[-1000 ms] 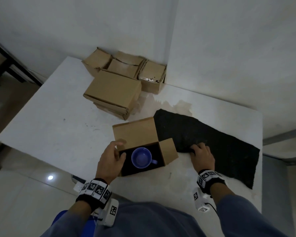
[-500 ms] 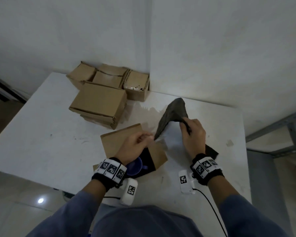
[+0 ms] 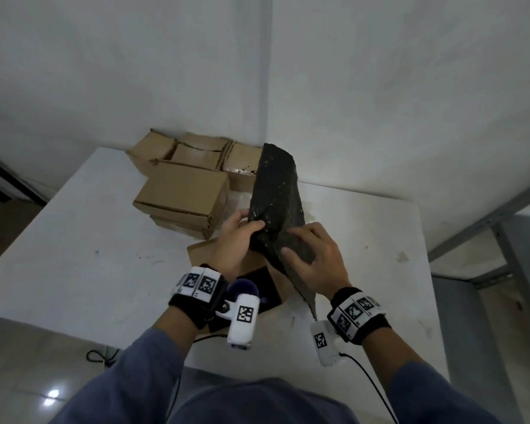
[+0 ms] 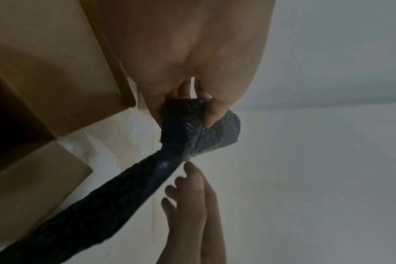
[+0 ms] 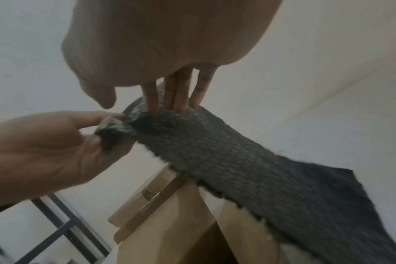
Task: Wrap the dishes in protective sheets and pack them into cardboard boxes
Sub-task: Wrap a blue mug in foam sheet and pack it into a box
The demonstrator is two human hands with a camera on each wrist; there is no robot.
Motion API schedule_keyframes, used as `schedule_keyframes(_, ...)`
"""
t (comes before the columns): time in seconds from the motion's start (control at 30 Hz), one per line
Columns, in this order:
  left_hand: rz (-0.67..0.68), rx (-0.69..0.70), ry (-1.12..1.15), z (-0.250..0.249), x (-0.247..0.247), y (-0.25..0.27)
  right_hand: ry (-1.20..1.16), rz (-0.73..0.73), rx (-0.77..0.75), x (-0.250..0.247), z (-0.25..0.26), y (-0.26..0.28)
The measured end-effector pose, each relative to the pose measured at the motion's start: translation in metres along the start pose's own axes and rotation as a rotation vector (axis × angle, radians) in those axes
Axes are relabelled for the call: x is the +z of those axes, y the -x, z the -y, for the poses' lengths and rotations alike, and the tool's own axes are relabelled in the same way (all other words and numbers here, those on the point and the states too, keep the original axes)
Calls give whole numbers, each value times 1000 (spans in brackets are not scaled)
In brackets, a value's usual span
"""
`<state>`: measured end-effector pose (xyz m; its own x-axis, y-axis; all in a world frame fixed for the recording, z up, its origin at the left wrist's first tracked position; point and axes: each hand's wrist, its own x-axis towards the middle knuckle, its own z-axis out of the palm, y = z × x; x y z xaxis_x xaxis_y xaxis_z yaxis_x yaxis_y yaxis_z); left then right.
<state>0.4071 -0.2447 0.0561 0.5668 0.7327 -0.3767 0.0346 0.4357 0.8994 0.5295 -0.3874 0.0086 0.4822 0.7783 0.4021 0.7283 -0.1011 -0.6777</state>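
Bubble-wrap sheet (image 3: pixel 277 206) held up above open box (image 3: pixel 259 278): left hand (image 3: pixel 236 240) pinches its corner, right hand (image 3: pixel 314 258) grips beside. Judgement: spread flat before lowering over cup (image 3: pixel 242 287) below left wrist.

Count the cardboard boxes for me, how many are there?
3 for sure: an open box under the hands, a closed box behind it, and an open, divided box in the corner. More may sit hidden under the closed one.

Blue sleeves (image 3: pixel 141 377), tagged black wristbands (image 3: pixel 196 289)
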Motion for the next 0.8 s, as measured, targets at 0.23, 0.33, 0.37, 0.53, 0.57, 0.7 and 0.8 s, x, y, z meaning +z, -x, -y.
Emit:
schedule_keyframes(0.23, 105, -207, 282, -3, -61, 19, -277, 67, 836, 30, -5, -1)
schedule_keyframes(0.33, 118, -253, 313, 1, -74, 29, -312, 169, 1049, 55, -17, 14)
schedule_keyframes(0.37, 107, -230, 324, 2, -77, 32, -280, 211, 1074, 61, -19, 18)
schedule_keyframes(0.53, 133, -113, 430, 10, -95, 46, -133, 259, 1117, 70, -26, 34)
schedule_keyframes(0.57, 119, -107, 463, 11, -100, 48, -129, 226, 1112, 69, -26, 36)
schedule_keyframes(0.7, -75, -78, 561, 22, -121, 50, -45, 34, 956, 65, -23, 40)
schedule_keyframes(0.8, -255, 8, 586, 35, -138, 52, -27, -97, 832, 60, -16, 38)
